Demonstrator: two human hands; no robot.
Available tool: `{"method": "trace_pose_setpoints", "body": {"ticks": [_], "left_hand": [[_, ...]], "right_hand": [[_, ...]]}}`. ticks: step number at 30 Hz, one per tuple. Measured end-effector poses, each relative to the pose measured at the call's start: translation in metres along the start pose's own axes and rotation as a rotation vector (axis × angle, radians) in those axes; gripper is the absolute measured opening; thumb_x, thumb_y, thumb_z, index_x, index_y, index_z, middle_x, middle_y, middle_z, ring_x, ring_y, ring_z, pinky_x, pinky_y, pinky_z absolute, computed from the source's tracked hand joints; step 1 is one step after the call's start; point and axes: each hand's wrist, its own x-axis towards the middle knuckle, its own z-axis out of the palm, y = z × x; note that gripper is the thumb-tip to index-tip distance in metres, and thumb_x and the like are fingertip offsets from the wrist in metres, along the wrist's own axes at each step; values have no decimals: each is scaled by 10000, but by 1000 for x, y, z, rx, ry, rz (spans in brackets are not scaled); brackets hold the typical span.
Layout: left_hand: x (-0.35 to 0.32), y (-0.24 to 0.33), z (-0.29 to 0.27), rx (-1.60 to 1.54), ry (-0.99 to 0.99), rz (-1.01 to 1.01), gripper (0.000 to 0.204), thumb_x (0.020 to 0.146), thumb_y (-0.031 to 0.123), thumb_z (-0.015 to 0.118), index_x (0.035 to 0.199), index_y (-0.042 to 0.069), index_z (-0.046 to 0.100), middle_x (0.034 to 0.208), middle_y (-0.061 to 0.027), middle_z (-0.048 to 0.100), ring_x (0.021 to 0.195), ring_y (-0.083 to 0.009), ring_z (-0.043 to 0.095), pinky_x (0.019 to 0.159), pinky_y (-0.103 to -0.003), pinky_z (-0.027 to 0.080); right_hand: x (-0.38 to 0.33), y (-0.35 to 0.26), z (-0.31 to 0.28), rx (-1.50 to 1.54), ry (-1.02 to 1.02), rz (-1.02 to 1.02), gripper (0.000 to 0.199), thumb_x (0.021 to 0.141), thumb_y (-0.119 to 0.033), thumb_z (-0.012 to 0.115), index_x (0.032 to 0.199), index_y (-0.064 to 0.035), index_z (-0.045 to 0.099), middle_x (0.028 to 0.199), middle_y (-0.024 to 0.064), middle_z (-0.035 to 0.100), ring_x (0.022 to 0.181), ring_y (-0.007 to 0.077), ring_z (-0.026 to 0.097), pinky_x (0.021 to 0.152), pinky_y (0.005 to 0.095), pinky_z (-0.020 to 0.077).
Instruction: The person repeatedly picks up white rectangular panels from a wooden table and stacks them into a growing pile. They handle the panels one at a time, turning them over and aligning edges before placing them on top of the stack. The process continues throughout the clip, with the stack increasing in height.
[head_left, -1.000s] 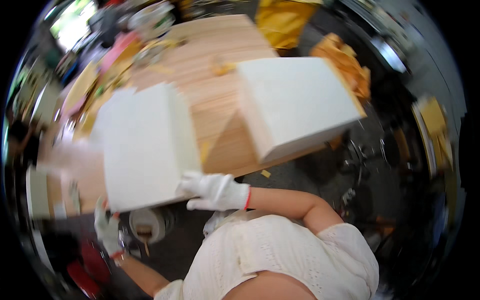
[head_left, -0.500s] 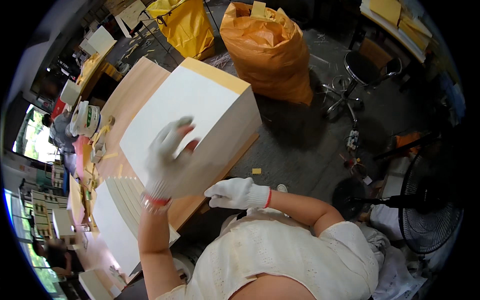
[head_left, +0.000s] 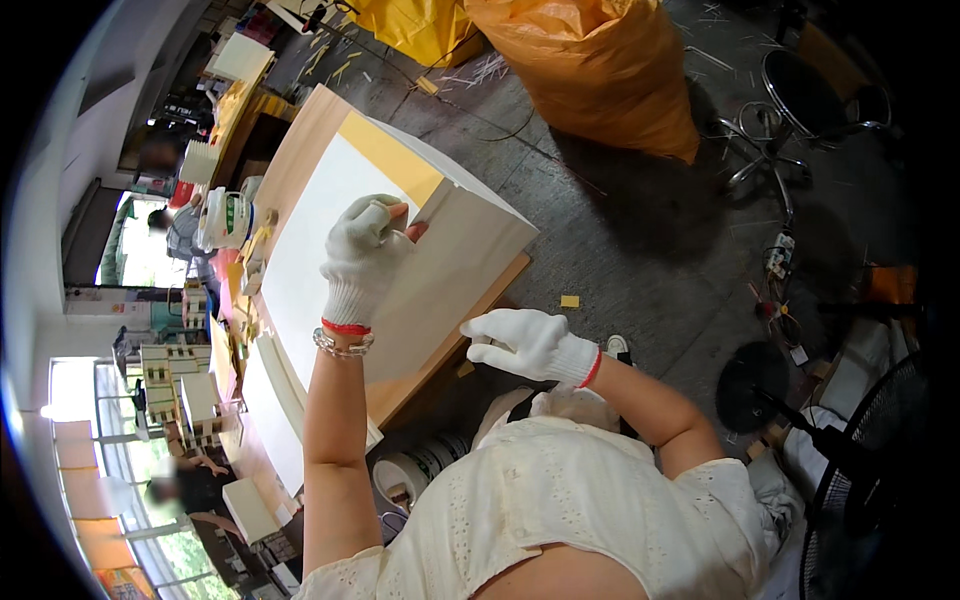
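The head view showed a large white box (head_left: 400, 240) lying on a wooden surface (head_left: 300, 140), its long axis running from the lower left of the picture, near the person, up toward the right, where one corner overhung the surface's edge above the concrete floor (head_left: 620, 200). A tan band (head_left: 392, 160) crossed the far end of the box's top face.

The left hand (head_left: 365, 255), in a white knit glove with a red cuff, lay on the top face near the box's far right edge. Its grip was curled over a fold or flap there, with the bare fingertips pressing against the board; whether it pinched the board or only pressed on it could not be told. The box thus lay directly under and mostly to the left of this hand.

The right hand (head_left: 530, 345), gloved the same way, was spread flat and released, touching the lower near corner of the box's side wall. The box lay up and to the left of it. The left hand was the nearer one to the top face; the right was nearer to the side wall and the overhanging corner.

An orange sack (head_left: 600, 70) stood well apart on the floor beyond.
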Motion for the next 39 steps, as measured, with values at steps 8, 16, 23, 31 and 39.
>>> {"method": "trace_pose_setpoints", "body": {"ticks": [8, 16, 23, 31, 39], "left_hand": [[3, 1, 0, 44, -12, -21, 224, 654, 27, 837, 805, -4, 676, 885, -86, 703, 709, -178, 663, 623, -275, 530], [2, -4, -3, 3, -35, 15, 246, 655, 12, 839, 830, -7, 667, 874, -81, 700, 701, -172, 645, 628, -271, 518], [1, 1, -5, -28, -65, -54, 277, 637, -32, 843, 863, -9, 686, 942, -106, 696, 791, -162, 659, 702, -255, 537], [1, -1, -3, -2, -40, -37, 274, 639, -41, 836, 863, -7, 684, 937, -110, 702, 776, -179, 670, 681, -280, 548], [-13, 11, 1, 388, 154, 213, 429, 696, 146, 755, 1079, 48, 589, 991, -110, 674, 828, -273, 669, 656, -346, 546]], "right_hand": [[4, 18, 0, 53, 4, -63, 333, 945, -296, 568, 1116, -12, 582, 1002, 177, 645, 951, 351, 622, 830, 409, 495], [4, 11, -15, 93, -69, 26, 335, 911, -254, 639, 1103, 20, 618, 962, 162, 683, 904, 299, 662, 804, 352, 518], [3, 13, -17, 76, -72, 25, 345, 910, -256, 642, 1108, 25, 616, 956, 166, 683, 898, 299, 666, 800, 353, 523], [2, 17, -17, 100, -3, -31, 358, 914, -206, 645, 1177, 29, 587, 924, 148, 678, 837, 240, 664, 766, 334, 529], [82, -48, -65, 972, 32, 359, 392, 949, -163, 550, 1287, 14, 458, 867, 55, 631, 626, 75, 586, 499, 234, 479]]}}
